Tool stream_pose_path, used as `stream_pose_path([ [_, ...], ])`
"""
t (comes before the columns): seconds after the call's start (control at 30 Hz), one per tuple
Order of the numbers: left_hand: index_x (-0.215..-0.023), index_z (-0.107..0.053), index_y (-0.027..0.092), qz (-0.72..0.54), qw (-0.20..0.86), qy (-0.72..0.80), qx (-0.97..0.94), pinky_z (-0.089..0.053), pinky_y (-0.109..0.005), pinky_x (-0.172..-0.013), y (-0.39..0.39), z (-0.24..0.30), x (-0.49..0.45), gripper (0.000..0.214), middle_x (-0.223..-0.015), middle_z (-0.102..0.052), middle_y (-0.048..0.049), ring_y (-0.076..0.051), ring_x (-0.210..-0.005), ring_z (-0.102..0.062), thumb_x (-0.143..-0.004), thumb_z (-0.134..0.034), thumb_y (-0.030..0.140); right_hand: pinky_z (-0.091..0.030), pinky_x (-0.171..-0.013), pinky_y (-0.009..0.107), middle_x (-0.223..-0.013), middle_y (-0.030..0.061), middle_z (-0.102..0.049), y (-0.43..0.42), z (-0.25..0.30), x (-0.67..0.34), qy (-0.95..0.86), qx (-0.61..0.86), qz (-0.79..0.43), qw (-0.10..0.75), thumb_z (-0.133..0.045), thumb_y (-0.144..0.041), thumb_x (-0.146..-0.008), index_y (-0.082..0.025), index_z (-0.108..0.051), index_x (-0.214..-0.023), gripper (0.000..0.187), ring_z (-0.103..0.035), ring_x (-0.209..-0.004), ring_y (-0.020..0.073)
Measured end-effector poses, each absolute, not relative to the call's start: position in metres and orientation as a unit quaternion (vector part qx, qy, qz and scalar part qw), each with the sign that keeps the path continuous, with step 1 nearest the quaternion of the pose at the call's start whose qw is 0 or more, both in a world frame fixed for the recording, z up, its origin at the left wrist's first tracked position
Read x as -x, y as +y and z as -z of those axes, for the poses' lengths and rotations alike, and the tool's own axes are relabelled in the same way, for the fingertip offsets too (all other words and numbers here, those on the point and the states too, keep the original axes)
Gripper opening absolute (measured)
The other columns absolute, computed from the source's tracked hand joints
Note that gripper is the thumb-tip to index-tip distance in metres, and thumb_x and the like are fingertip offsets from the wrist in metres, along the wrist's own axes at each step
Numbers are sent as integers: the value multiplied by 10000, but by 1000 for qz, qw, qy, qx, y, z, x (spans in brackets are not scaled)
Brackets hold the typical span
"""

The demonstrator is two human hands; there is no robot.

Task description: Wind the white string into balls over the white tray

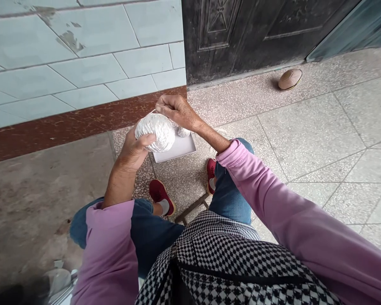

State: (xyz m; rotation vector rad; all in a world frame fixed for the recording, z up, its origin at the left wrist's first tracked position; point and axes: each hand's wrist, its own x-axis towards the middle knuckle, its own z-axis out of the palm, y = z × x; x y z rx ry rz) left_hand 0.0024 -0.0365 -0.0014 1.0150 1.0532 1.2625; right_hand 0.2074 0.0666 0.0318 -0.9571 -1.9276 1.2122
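Fingers of the right hand are pressed together at their tips, and they pinch a thin white thread just above the big ball of yarn. This ball is white and is held by the left hand, in front of the person and above the floor. The left thumb lies flat on the near side of the ball; the other left fingers are mostly hidden behind it, so I cannot tell how they are spread.

Behind and below the big ball, a shallow white box stands on the speckled floor. A small ball of yarn is inside it, partly covered by the right wrist. Some pale loose strands show near the right knee. Two red shoes are on the floor, near the box. Farther to the right, a brown rounded thing lies near the dark door, well apart from the hands.
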Motion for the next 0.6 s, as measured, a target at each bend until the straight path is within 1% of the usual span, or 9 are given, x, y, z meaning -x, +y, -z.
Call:
stream_pose_path([
  [0.07, -1527, -838, 314, -556, 567, 442, -417, -766, -723, -1210, -37, -4, -3, 1027, -1201, -887, -156, -565, -1492, -818, -626, -1174, 675, -516, -960, 346, -857, -10, -678, 67, -27, -204, -737, 363, -460, 337, -669, -243, -1273, -276, -553, -829, 461, -612, -987, 170],
  [0.13, -1530, -810, 293, -575, 563, 439, -400, -732, -751, -1266, -37, -7, -2, 1073, -1222, -890, -164, -578, -1546, -789, -605, -1187, 682, -526, -978, 350, -858, 0, -684, 67, -21, -200, -746, 359, -451, 334, -640, -271, -1290, -270, -545, -813, 486, -640, -1007, 177],
  [0.23, -1420, -805, 287, -587, 561, 438, -386, -704, -739, -1314, -34, -5, -1, 998, -1278, -893, -178, -576, -1607, -747, -613, -1167, 751, -557, -1025, 354, -928, 31, -737, 65, -13, -197, -766, 365, -425, 315, -636, -271, -1294, -257, -593, -862, 435, -682, -1052, 213],
  [0.33, -1331, -787, 286, -604, 556, 437, -366, -673, -695, -1365, -30, 0, 0, 924, -1290, -896, -169, -540, -1655, -699, -620, -1147, 755, -569, -1070, 363, -998, 61, -771, 64, -8, -196, -788, 382, -386, 289, -635, -261, -1316, -252, -651, -938, 379, -716, -1093, 256],
  [0.43, -1285, -744, 290, -622, 545, 435, -356, -649, -690, -1400, -25, 2, 4, 878, -1320, -886, -160, -505, -1703, -641, -650, -1119, 767, -544, -1104, 380, -1075, 84, -789, 62, -5, -194, -812, 390, -346, 264, -584, -172, -1332, -236, -686, -1027, 328, -748, -1119, 282],
  [0.53, -1207, -707, 294, -636, 531, 429, -360, -641, -666, -1414, -21, 3, 12, 820, -1413, -869, -148, -471, -1752, -588, -706, -1081, 826, -518, -1096, 382, -1137, 101, -815, 53, -5, -189, -830, 389, -333, 220, -576, -119, -1331, -225, -706, -1072, 309, -760, -1137, 292],
  [0.6, -1160, -693, 296, -645, 522, 432, -354, -636, -634, -1417, -19, 4, 18, 797, -1452, -865, -125, -450, -1765, -573, -728, -1073, 848, -510, -1071, 378, -1128, 97, -826, 44, -6, -184, -833, 387, -348, 189, -610, -123, -1328, -234, -710, -1040, 324, -752, -1113, 286],
])
